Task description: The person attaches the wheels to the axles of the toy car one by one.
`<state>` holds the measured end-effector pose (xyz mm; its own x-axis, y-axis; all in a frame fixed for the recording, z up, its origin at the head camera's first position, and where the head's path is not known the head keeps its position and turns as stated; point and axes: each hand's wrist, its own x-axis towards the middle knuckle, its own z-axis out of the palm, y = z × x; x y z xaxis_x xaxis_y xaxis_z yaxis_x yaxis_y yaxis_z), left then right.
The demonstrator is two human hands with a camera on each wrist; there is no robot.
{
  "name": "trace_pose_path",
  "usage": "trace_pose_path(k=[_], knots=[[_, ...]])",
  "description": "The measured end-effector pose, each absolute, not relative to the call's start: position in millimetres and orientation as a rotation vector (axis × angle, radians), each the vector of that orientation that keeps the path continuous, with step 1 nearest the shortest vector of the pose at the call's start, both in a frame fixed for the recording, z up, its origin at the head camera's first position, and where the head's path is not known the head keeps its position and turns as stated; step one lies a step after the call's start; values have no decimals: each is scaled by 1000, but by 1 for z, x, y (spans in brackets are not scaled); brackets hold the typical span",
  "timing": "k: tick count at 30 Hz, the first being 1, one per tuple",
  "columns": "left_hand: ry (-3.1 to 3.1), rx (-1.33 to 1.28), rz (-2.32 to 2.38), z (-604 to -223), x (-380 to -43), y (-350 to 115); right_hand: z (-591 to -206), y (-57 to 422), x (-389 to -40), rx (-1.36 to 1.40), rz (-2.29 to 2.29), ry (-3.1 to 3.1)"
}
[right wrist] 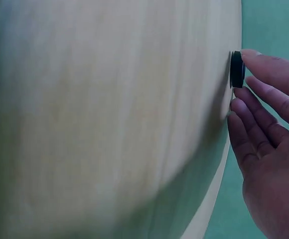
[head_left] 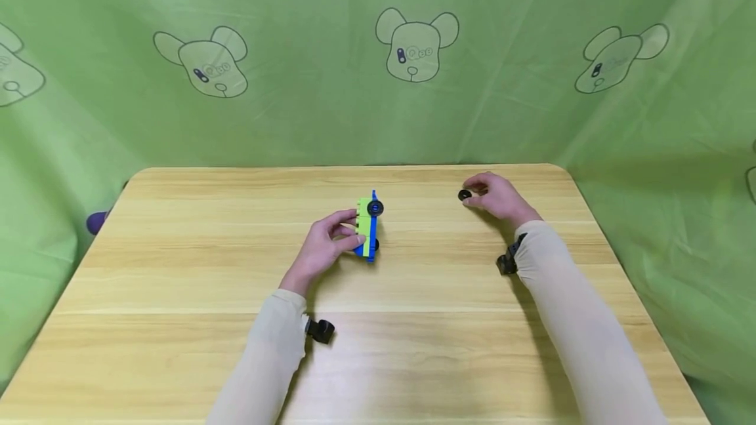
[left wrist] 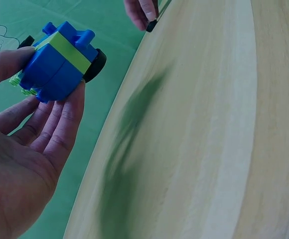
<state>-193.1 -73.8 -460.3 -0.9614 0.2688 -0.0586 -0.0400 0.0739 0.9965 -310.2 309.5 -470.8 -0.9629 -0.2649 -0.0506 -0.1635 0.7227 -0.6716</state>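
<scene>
My left hand [head_left: 321, 246] grips a toy car [head_left: 364, 225] of lime green and blue building blocks, thumb on one side and fingers on the other. The car is held on its side above the table, and a black wheel [head_left: 375, 208] shows near its far end. The left wrist view shows the car's blue end [left wrist: 60, 64] up close. At the far right of the table, my right hand [head_left: 499, 199] pinches a loose black wheel [right wrist: 237, 69] by its edge between thumb and fingers. This wheel lies flat at the tabletop.
The wooden table [head_left: 413, 359] has rounded far corners. Green cloth [head_left: 319, 97] printed with bear heads hangs behind it and at both sides. Something purple [head_left: 96, 222] shows beyond the left edge. A black wrist camera [head_left: 321, 330] sits by the left sleeve, another [head_left: 508, 261] by the right.
</scene>
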Motion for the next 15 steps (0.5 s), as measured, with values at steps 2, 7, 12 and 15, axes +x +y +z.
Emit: trace_pose_path(k=[2,7,12,15], knots=[[2125,238,1986,-461,-193,-74,-471,309,-311,-364,-1040,2789],[2133,249,1988,-464,-193,-73,-471,308,-314,-413,-981,2811],[2154,249,1987,-466,-192,-73,-473,306,-314,-459,-958,2842],[2162,245,1981,-467,-191,-72,-474,304,-313,-477,-948,2860]])
